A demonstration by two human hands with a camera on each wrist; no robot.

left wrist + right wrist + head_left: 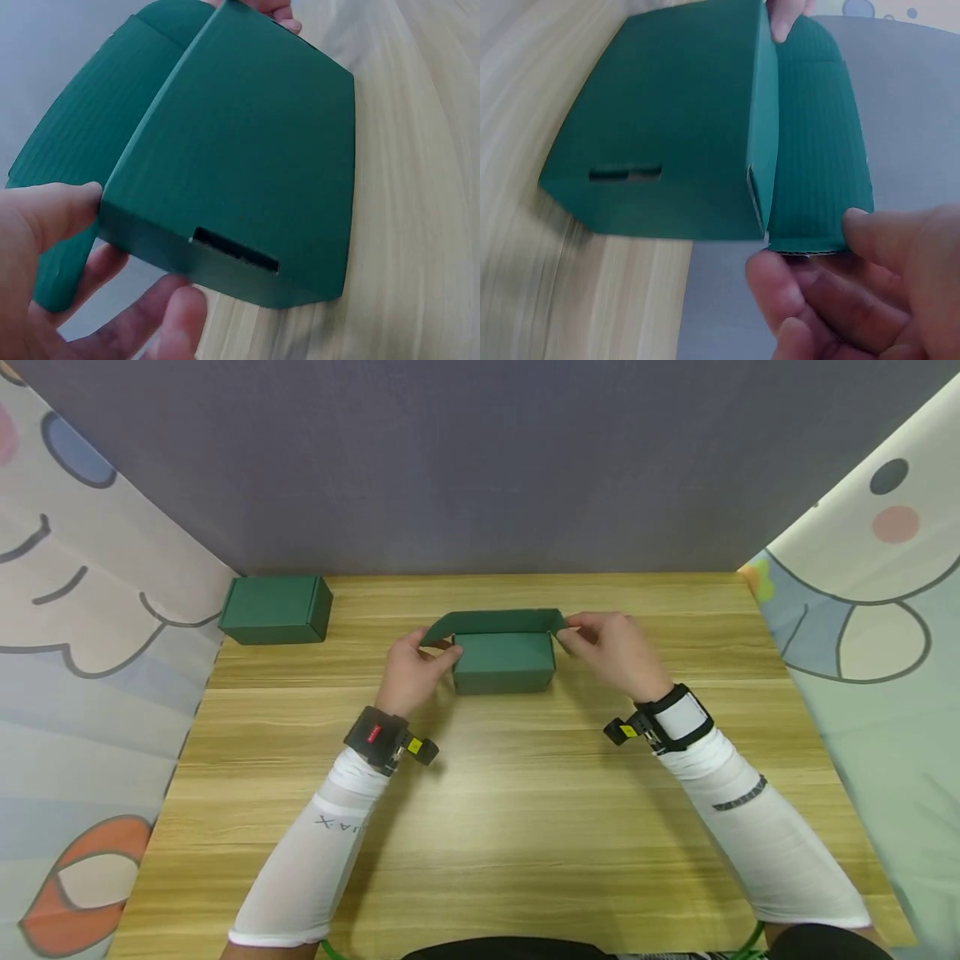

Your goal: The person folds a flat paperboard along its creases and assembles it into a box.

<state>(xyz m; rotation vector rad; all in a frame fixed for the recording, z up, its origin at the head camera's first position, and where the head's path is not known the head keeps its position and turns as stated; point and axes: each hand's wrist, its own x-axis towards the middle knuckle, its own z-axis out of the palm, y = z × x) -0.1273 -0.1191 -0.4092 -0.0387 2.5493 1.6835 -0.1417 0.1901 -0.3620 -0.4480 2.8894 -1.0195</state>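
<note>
A green cardboard box (pixel 504 664) sits mid-table, its long flap (pixel 495 621) with rounded ends standing out along the far edge. My left hand (pixel 411 672) holds the box's left end: the thumb (pixel 71 206) lies at the corner, and the fingers are bent below, around the flap's end. With thumb and fingers, my right hand (pixel 615 647) pinches the right end of the flap, seen close up in the right wrist view. A slot (pixel 236 251) shows along the box's edge in the left wrist view. The inside of the box is hidden.
A second green box (pixel 276 608), closed, stands at the table's far left corner. Behind the wooden table (pixel 517 827) rises a grey panel (pixel 487 468). Cloths with cartoon prints hang at the left and right sides.
</note>
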